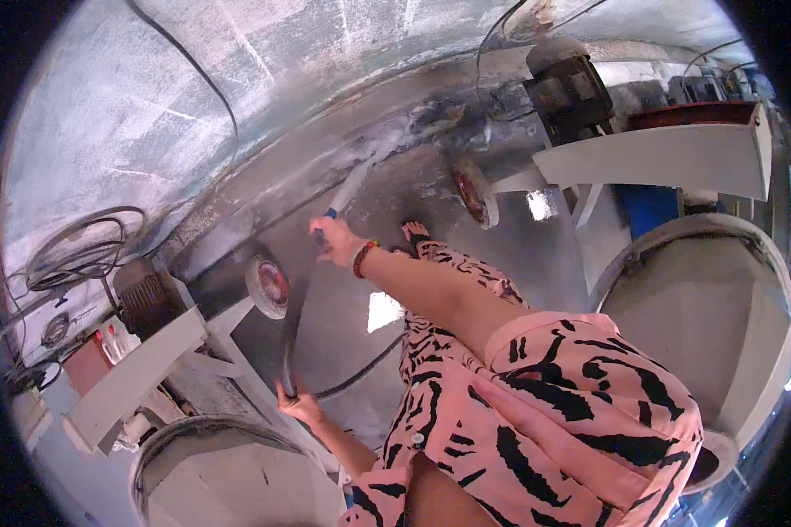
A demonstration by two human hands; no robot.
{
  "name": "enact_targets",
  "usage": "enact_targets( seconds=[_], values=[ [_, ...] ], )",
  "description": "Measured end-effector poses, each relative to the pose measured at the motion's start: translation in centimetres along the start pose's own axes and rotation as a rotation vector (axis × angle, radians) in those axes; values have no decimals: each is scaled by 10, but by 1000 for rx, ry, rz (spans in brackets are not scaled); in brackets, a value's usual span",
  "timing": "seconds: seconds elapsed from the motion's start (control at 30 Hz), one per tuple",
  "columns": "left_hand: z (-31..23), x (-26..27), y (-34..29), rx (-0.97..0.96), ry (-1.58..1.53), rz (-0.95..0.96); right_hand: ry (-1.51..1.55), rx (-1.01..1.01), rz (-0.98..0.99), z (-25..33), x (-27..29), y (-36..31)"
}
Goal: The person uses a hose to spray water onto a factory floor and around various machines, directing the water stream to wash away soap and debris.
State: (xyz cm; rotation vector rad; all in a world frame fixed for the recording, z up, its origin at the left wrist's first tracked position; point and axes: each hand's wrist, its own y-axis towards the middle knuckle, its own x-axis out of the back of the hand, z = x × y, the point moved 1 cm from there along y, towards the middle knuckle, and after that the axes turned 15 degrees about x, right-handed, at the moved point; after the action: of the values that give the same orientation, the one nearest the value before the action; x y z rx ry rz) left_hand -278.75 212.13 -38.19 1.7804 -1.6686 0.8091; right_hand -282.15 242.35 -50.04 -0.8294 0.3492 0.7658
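A dark hose (292, 342) runs between my two hands, then bends away to the right behind my left hand. My right hand (338, 241), with a beaded bracelet at the wrist, is closed around its front end, where a blue piece (330, 213) shows. From there a pale streak (353, 186), apparently a water jet, reaches toward the base of the wall. Lower down and nearer to me, my left hand (299, 406) grips the hose. The grey floor (351, 299) looks wet and reflects light.
Drum-like vessels on metal frames stand at the lower left (237, 474) and right (703, 307). Each frame has a wheel, left (268, 287) and right (475, 193). Motors (571, 92) sit by the stained wall (237, 105). A coiled cable (88, 250) hangs at left. My bare foot (415, 231) is ahead.
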Motion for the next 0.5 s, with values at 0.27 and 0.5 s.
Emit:
enact_targets(
  seconds=[0.27, 0.5],
  values=[
    [-14, 7, 4, 72, -171, 183, -589, 626, 10, 34, -12, -41],
    [-24, -27, 35, 30, -351, 346, -111, 357, -455, 127, -33, -58]
  ],
)
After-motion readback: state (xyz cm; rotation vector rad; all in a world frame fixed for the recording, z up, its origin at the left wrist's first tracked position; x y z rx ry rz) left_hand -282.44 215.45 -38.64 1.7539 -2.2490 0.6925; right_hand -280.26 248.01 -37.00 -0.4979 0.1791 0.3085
